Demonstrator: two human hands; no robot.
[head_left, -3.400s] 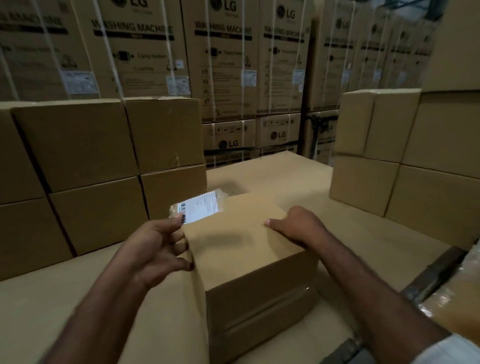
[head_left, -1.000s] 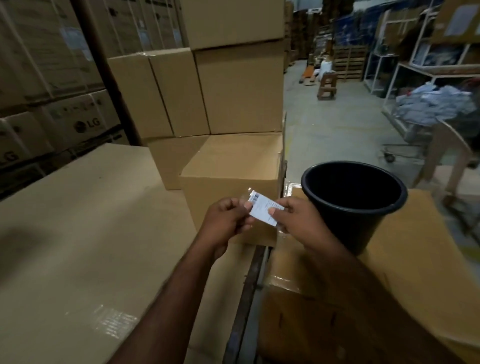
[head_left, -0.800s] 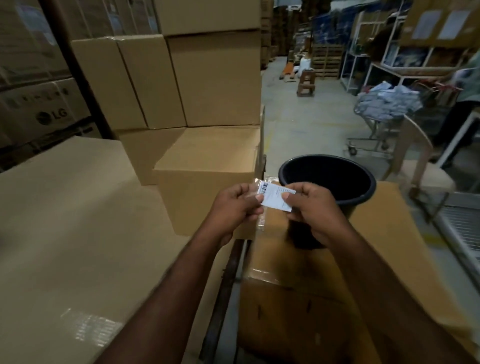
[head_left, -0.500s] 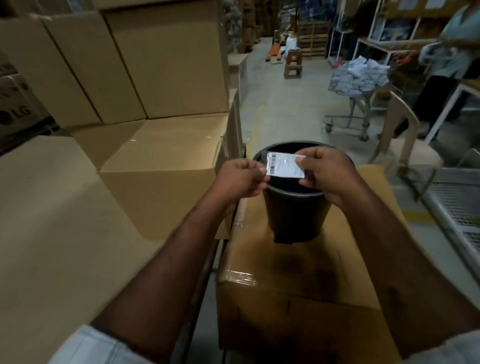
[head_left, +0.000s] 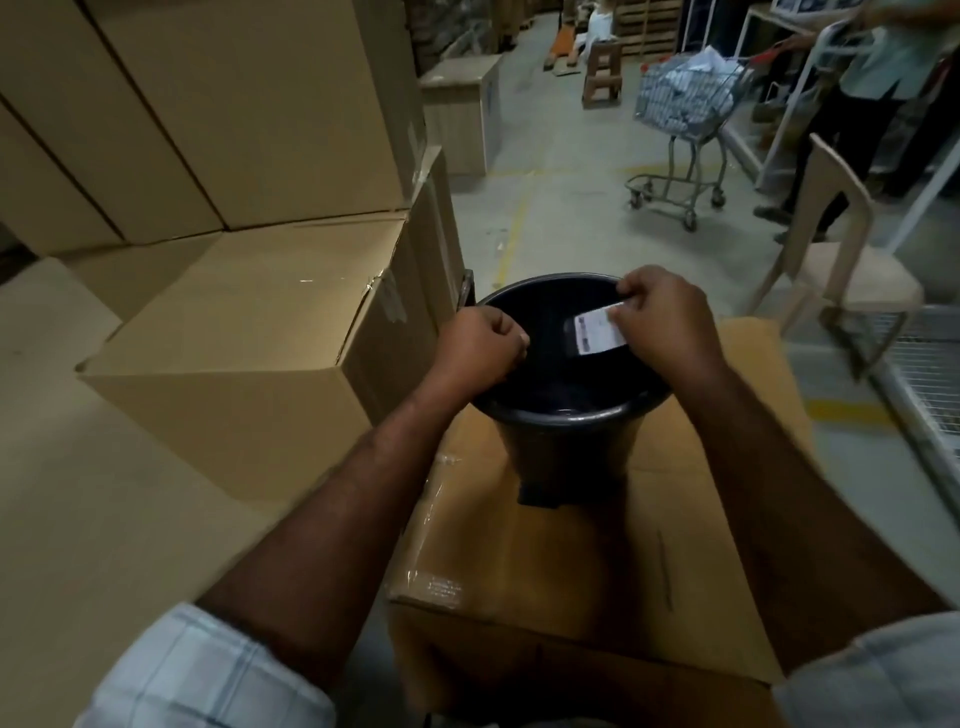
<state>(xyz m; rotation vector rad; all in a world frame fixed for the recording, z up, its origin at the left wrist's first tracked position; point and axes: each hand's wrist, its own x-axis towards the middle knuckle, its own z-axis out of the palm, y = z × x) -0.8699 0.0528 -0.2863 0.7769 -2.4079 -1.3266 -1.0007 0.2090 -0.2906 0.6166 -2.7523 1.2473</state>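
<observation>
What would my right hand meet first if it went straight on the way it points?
Probably the inside of the black bucket: the right hand pinches the label over its mouth, fingers aimed inward. Depth is unclear.

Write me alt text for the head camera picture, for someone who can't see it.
A person's right hand pinches a white barcoded label over the mouth of a black bucket, while the left hand is curled at its rim. The bucket stands on a taped cardboard box, with plain cartons stacked to the left and a trolley and chair beyond.
</observation>
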